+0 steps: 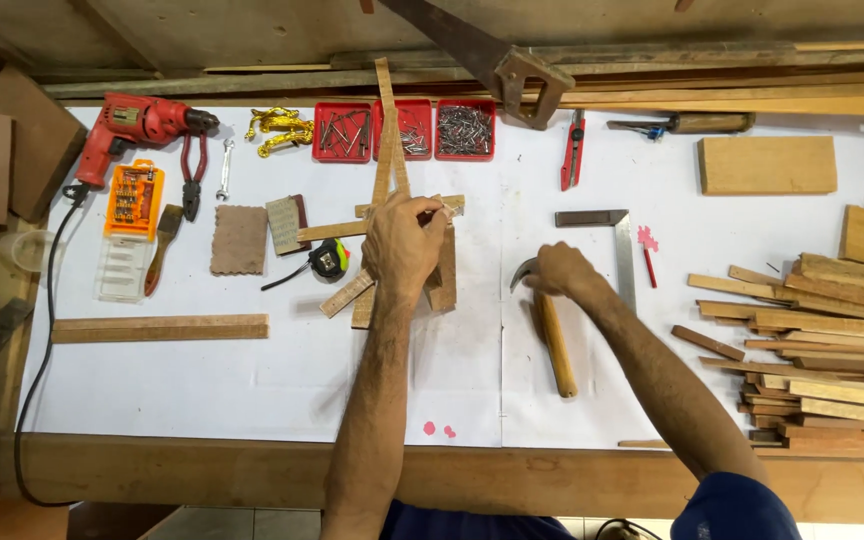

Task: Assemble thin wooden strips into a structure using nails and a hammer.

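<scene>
Two bare hands work near the middle of a workbench (252, 380) covered in white paper. The left hand (402, 245) lies palm-down, fingers curled, pressing on a frame of crossed wooden strips (384, 170), whose longest strip runs up toward the far edge. The right hand (564, 270) is closed over the head end of a hammer (555, 345), whose wooden handle lies flat and points toward the near edge; the curved metal claw shows just left of the knuckles.

Along the far edge sit three red trays of nails and screws (465, 130), with a handsaw (492, 60) lying above them. A red utility knife (572, 150) lies to the right of the trays, and a steel try square (617, 245) lies just right of the right hand.

Near the far left corner are a red power drill (132, 130), an orange box of bits (132, 200), pliers (192, 170) and a small wrench (224, 168). A tape measure (330, 260) sits just left of the frame, beside sanding blocks (239, 240). One long strip of wood (160, 328) lies toward the left edge.

At the right edge is a heap of short offcuts (822, 340), and a flat wooden block (767, 165) lies toward the far right corner.
</scene>
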